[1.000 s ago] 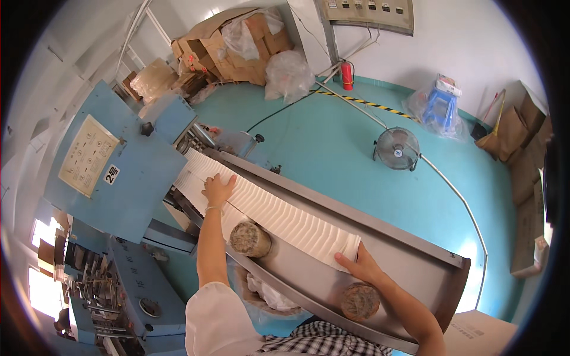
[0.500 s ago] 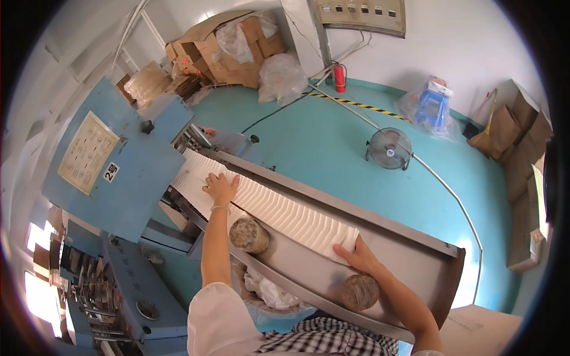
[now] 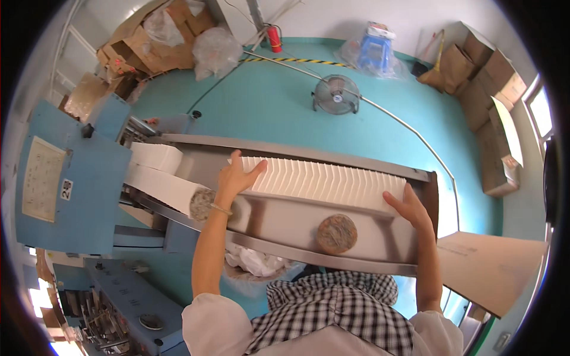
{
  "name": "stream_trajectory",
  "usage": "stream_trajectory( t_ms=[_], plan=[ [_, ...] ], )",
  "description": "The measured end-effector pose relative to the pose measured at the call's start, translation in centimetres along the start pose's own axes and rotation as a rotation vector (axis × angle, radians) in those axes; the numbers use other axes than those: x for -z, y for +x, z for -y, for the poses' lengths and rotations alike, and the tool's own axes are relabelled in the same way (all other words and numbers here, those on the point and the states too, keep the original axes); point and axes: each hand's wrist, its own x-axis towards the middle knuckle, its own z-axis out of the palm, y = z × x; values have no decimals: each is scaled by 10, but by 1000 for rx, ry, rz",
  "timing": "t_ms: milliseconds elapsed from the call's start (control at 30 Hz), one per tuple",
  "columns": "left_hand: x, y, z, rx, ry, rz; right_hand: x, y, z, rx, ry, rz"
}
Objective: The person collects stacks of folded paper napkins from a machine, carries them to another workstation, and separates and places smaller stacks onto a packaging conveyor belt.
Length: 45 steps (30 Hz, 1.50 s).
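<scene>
A long row of white folded paper (image 3: 326, 184), ridged across its top like packed tissues, spans between my two hands. My left hand (image 3: 236, 176) clasps its left end, thumb on the near side. At its right end my right hand (image 3: 409, 207) presses in with the thumb and fingers. The row seems raised above the metal trough (image 3: 285, 234), where shadows fall. A round brown block (image 3: 336, 234) stands near the trough's front edge. Another such block (image 3: 202, 204) is partly hidden by my left wrist, against the end of a white paper strip (image 3: 160, 187).
More white paper (image 3: 157, 156) lies at the trough's left end, beside a blue machine (image 3: 74, 184). A bag of white scraps (image 3: 255, 261) sits below the front edge. A cardboard box (image 3: 490, 267) stands at right. Beyond the trough are a floor fan (image 3: 336, 95) and a blue stool (image 3: 375, 52).
Both hands have carried the ridged paper row rightward, away from the machine, leaving a gap to the paper at left. My view has turned to the right.
</scene>
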Motion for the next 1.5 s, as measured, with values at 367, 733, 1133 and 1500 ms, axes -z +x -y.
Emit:
stream_trajectory(
  t_ms=[367,733,1133,1500],
  plan=[
    [-53,-89,-34,-181,-447,-423,-14,-52,23,172,299,-353],
    [-48,-81,10,-369,-570,-427,39,-71,4,150,114,-334],
    [-37,-83,-78,-242,-99,-71,14,-21,75,-105,-465,-129],
    [-31,-89,-71,-271,-153,-172,-12,-45,80,-37,-479,-262]
  ],
)
